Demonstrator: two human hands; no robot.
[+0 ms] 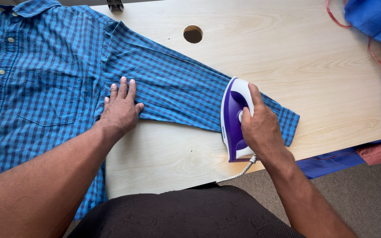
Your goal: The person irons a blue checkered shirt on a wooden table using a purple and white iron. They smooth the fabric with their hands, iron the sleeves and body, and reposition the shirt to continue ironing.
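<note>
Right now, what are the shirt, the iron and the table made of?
The shirt looks like thin woven cloth, probably cotton: blue checks, soft folds, lying flat. The iron under the right hand seems glossy plastic, purple and white with a shine. The table shows pale wood grain, smooth and matt; it may be laminate rather than solid wood.

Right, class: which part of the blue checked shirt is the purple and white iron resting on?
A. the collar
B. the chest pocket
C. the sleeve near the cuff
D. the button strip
C: the right hand holds the iron on the outstretched sleeve close to its cuff, far from the collar and pocket.
</note>
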